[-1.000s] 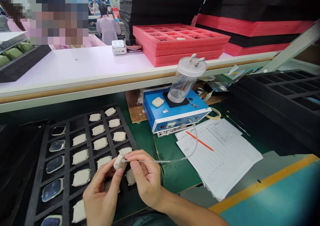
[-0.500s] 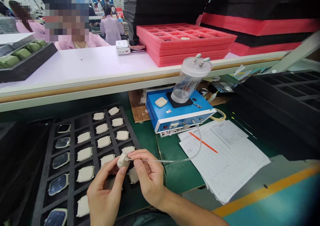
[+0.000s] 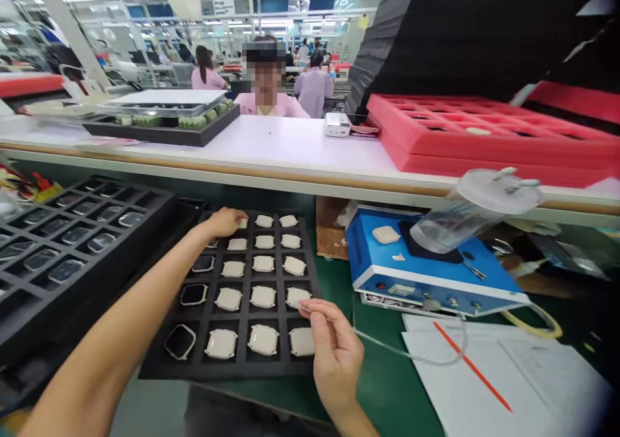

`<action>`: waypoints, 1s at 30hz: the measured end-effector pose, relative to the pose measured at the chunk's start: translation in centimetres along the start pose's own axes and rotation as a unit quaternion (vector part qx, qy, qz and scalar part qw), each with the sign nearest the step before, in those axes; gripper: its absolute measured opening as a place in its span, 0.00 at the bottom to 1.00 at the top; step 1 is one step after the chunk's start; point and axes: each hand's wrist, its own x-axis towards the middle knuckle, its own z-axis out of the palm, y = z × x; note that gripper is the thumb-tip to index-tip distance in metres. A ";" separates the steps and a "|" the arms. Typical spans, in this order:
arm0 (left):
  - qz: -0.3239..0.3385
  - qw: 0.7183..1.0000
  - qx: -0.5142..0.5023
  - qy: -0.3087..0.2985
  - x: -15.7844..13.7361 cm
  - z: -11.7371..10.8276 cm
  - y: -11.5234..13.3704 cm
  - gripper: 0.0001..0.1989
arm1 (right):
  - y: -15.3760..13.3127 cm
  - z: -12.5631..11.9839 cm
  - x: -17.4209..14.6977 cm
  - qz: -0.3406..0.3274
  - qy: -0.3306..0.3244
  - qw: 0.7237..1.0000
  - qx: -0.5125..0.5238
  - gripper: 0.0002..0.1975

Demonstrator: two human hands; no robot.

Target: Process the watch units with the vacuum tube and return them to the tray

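At the far side of a black foam tray (image 3: pixel 198 366), my left hand (image 3: pixel 223 223) has its fingertips on a cream watch case (image 3: pixel 243 223) in a far compartment. The hand partly hides that case. My right hand (image 3: pixel 338 343) pinches a thin clear tube (image 3: pixel 387 345) near its end, above the tray's right edge. More cream cases, such as one nearby case (image 3: pixel 263 339), lie in the tray's compartments. Dark-screened watches, among them a near watch (image 3: pixel 180 342), fill part of the left column. From my right hand the tube runs to a blue control box (image 3: pixel 436 292).
Another foam tray (image 3: pixel 111 246) with watches stands on the left. A clear cylinder (image 3: pixel 450 214) and a cream case (image 3: pixel 386 234) sit on the blue box. Papers (image 3: pixel 445 385) with a red stick lie right. Above runs a white shelf (image 3: pixel 285 143) bearing red foam trays (image 3: pixel 436 153).
My left hand has carried the watch case from beside the tube to a far compartment that stood empty. My right hand still holds the tube. The view has swung left.
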 end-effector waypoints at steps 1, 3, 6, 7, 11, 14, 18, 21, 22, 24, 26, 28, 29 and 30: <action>0.002 1.000 0.003 -0.002 -0.1 0.2 -0.2 0.09 | 0.1 -0.1 -0.1 0.001 0.000 1.000 -0.003 0.09; -0.003 1.000 0.013 0.000 -1.7 0.2 -0.6 0.14 | 0.4 -0.3 -0.5 0.009 0.001 1.000 -0.005 0.09; -0.024 0.999 0.027 0.011 -8.0 -0.7 -1.2 0.20 | 0.8 -0.9 -1.1 0.035 0.001 0.999 -0.006 0.08; -0.031 0.999 0.028 0.011 -11.0 -1.2 -1.3 0.19 | 0.8 -1.0 -1.3 0.044 0.002 0.999 -0.005 0.07; -0.053 0.998 -0.014 -0.021 -23.4 -2.1 -0.5 0.15 | 0.4 -1.2 -1.5 0.067 0.015 0.998 0.014 0.06; -0.065 0.997 -0.020 -0.048 -28.8 -1.7 0.7 0.18 | 0.0 -1.0 -1.5 0.075 0.021 0.997 0.017 0.06; -0.028 0.995 0.023 -0.088 -28.5 -2.0 2.1 0.15 | -0.1 -1.0 -1.5 0.081 0.024 0.996 0.005 0.07; 0.005 0.991 0.073 -0.110 -26.7 -3.1 2.2 0.10 | 0.0 -1.2 -1.6 0.088 0.030 0.996 0.001 0.09; 0.018 0.989 0.086 -0.120 -26.4 -3.4 1.9 0.10 | 0.0 -1.3 -1.7 0.091 0.032 0.995 0.002 0.09; 0.052 0.984 0.092 -0.142 -26.3 -3.8 0.9 0.12 | 0.1 -1.3 -1.7 0.097 0.031 0.995 0.005 0.09; 0.074 0.985 0.064 -0.140 -26.6 -3.9 -0.1 0.15 | 0.1 -1.1 -1.5 0.103 0.027 0.994 0.008 0.10; 0.042 0.996 -0.005 -0.078 -26.5 -3.4 -0.2 0.15 | 0.2 -0.9 -1.4 0.108 0.027 0.994 0.018 0.10; 0.002 0.998 -0.054 -0.027 -26.2 -2.9 0.4 0.14 | 0.2 -0.8 -1.3 0.108 0.030 0.993 0.024 0.10; -0.045 0.992 -0.113 0.030 -25.6 -2.2 1.6 0.14 | 0.2 -0.7 -1.2 0.105 0.033 0.993 0.030 0.09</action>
